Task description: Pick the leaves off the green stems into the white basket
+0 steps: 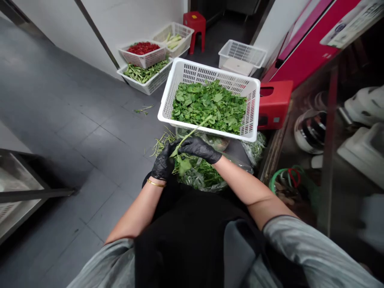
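Note:
Both my hands wear black gloves and meet in front of the near edge of a white plastic basket. A leafy green stem slants up from between them, its upper tip over the basket rim and its leaves hanging below. My left hand is closed around its lower, leafy part. My right hand pinches the stem with its fingertips, which partly hide one another. Picked green leaves fill the basket floor. Under my hands lies a clear plastic bag of leafy greens, with thin bare stems piled beside it.
By the wall stand baskets of red chillies, cut green vegetables and pale stalks. A red stool lies right of the basket, another red stool stands behind. Metal shelving borders the right. Stray stems lie on the floor.

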`<state>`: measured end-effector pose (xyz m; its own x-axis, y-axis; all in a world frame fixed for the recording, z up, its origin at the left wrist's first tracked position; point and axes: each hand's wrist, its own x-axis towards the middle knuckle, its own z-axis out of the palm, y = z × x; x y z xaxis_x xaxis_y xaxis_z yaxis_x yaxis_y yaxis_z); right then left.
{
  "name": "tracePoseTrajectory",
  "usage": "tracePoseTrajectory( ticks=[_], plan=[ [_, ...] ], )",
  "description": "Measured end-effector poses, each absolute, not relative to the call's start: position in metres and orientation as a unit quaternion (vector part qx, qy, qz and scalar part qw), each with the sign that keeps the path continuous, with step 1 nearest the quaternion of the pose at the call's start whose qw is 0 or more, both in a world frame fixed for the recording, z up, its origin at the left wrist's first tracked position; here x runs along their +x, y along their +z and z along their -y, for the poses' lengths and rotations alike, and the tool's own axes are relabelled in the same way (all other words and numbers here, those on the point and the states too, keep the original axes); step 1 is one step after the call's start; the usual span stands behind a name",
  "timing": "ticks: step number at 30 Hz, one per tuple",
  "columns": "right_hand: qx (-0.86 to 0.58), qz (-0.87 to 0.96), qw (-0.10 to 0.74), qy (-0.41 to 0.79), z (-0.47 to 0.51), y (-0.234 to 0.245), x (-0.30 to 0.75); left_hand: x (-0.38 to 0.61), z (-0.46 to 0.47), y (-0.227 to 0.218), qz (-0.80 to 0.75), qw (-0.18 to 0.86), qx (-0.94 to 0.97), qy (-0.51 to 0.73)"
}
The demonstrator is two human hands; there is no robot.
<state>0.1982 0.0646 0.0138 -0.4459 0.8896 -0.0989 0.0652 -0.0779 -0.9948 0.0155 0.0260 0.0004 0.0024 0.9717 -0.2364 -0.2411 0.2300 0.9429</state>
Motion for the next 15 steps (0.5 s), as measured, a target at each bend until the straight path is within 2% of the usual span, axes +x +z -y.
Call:
tracePoseTrajectory(
  ticks=[2, 7, 11, 13, 15],
  plan=[
    [-0.421, 0.585, 0.349, 0.599, -0.069, 0.017, 0.203, 0.017, -0.027, -0.004, -0.5, 0.611, 0.372, 0.488],
    [-0.457, 0.645, 0.307, 0.53, -0.075, 0.024, 0.211, 0.027, -0.018, 0.004, -0.467, 0.683, 0.36, 0.431],
    [-0.582, 0.596, 0.375, 0.407, -0.083, 0.018, 0.23, 0.025, -0.009, 0.018, -0.481, 0.696, 0.372, 0.382],
    [-0.626, 0.54, 0.376, 0.419, -0.083, 0.014, 0.244, 0.024, -0.006, 0.018, -0.496, 0.672, 0.373, 0.405],
    [-0.618, 0.527, 0.336, 0.478, -0.072, 0.013, 0.251, 0.025, -0.003, 0.013, -0.516, 0.625, 0.37, 0.454]
  ],
)
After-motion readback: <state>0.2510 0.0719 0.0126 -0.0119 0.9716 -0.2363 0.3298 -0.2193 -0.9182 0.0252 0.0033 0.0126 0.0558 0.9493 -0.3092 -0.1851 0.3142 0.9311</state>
